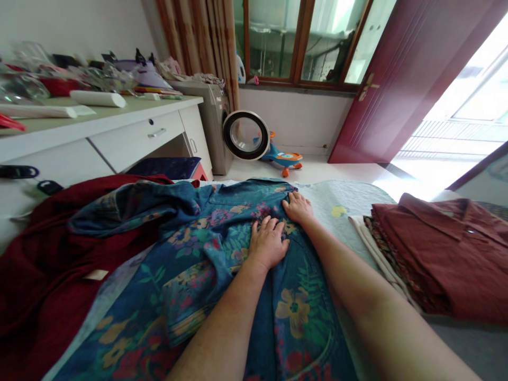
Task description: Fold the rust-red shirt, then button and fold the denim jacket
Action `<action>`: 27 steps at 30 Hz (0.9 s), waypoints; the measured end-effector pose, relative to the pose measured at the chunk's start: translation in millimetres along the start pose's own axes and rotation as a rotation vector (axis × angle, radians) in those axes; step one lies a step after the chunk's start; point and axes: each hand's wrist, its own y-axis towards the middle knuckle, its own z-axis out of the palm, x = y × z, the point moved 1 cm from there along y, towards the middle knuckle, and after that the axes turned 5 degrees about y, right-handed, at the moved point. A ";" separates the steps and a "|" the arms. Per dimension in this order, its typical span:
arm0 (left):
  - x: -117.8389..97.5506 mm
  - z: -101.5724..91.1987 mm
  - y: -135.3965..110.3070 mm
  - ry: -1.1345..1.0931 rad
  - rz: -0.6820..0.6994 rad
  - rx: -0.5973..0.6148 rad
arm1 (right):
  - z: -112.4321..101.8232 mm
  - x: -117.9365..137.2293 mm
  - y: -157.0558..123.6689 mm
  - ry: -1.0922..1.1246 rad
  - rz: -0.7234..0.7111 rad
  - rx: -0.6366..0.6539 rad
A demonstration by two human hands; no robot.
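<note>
A blue floral denim garment (pixel 222 217) lies spread over the bed, its collar end away from me. One sleeve stretches out to the left across a dark red garment (pixel 51 248); the other is folded in over the front. My left hand (pixel 269 242) rests flat on the upper middle of the denim, fingers slightly spread. Beyond it and to the right, my right hand (pixel 297 207) lies on the garment's edge near the collar, palm down, with its fingers loosely apart. Neither hand grips the cloth visibly.
Folded clothes (pixel 440 248) are stacked on the right of the pale bedspread (pixel 349 198). A cluttered white desk (pixel 135 132) runs along the left. Behind stand a washing machine with its round door (pixel 246 135) open, a toy ride-on (pixel 283 157) and a red door (pixel 389 79).
</note>
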 end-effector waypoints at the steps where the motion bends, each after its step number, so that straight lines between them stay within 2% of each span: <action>1: -0.1 -0.5 0.0 -0.004 0.000 0.002 | 0.1 -0.7 2.0 0.000 0.023 -0.005; 10: 0.0 -0.6 0.2 -0.007 0.000 0.005 | 3.6 -0.2 3.8 0.014 0.126 -0.038; 16: -0.2 -0.6 0.4 -0.012 -0.005 0.006 | -1.8 -7.1 5.2 0.143 0.177 -0.135; 20: -1.0 -1.9 -0.4 0.000 -0.003 0.006 | -7.9 -23.9 26.3 0.195 0.256 -0.142; 23: -1.3 -2.5 -0.7 0.003 0.002 -0.003 | -11.0 -36.6 51.2 0.219 0.303 -0.094; 27: -1.3 -2.6 -0.4 0.002 -0.002 0.014 | -12.5 -42.4 81.3 0.226 0.237 -0.046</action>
